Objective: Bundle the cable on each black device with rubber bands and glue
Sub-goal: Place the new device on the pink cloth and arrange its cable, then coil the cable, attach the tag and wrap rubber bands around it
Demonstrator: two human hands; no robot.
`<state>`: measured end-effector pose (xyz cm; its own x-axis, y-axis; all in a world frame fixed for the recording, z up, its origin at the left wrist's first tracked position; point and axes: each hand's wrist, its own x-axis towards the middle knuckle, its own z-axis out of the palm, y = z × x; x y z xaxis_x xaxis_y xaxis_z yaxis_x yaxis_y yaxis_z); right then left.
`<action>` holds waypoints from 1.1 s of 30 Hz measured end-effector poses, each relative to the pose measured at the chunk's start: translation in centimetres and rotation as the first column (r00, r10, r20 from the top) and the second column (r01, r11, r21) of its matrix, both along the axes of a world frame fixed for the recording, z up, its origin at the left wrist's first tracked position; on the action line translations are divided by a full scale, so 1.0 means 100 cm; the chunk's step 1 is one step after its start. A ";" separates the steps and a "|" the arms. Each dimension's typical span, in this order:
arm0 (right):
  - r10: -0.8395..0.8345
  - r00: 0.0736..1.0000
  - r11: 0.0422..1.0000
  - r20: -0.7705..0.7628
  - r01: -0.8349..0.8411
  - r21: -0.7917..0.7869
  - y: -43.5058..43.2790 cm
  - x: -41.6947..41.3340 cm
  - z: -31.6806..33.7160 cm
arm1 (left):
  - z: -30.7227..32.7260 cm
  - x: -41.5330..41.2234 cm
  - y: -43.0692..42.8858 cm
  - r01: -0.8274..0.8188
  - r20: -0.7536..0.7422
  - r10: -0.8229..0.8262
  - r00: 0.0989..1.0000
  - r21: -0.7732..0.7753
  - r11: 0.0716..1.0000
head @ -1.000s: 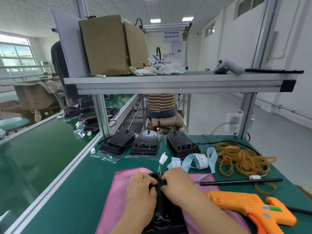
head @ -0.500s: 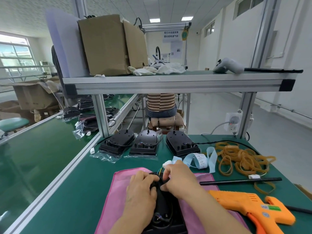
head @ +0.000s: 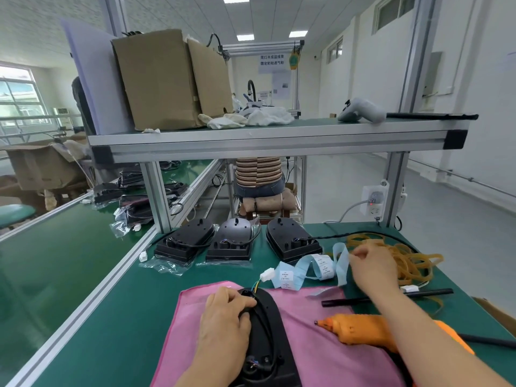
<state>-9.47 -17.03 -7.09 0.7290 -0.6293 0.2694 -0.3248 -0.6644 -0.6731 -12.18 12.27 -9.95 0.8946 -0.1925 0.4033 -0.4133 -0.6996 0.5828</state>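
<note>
Change: right hand (head: 372, 268) taken off black device (head: 268, 331), now at rubber bands (head: 413, 261); fingers curled, blurred, hold cannot be told.
Left hand (head: 223, 319) clamped on device top, on pink cloth (head: 321, 344).
Judged: 1 band being fetched.
Room: bench (head: 125, 317) open toward left rail; right side crowded by glue gun (head: 360, 329), label strip (head: 312, 268).

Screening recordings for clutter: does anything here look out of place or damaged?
Nothing damaged or spilled. The rubber bands lie in a tangled heap at right, and the blue label strip curls loosely beyond the pink cloth holding the black device.
</note>
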 end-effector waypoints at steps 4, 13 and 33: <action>-0.123 0.985 0.992 -0.118 0.124 0.001 -0.042 0.006 -0.016 | 0.002 -0.001 0.000 0.008 -0.014 -0.008 1.000 0.000 1.000; -0.143 0.960 0.989 -0.239 0.150 0.009 -0.053 0.009 -0.020 | 0.004 -0.004 -0.001 0.005 -0.042 -0.006 0.999 -0.012 1.000; 0.725 0.685 0.689 0.071 -0.721 -0.078 0.144 -0.012 0.047 | 0.053 0.020 -0.002 -0.119 -0.363 -0.140 0.921 -0.605 0.787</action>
<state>-10.64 -2.68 -2.43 0.9245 0.0960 0.3689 0.3276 -0.6948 -0.6402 -10.14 12.10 -4.70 0.9964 -0.0342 0.0777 -0.0818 -0.1426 0.9864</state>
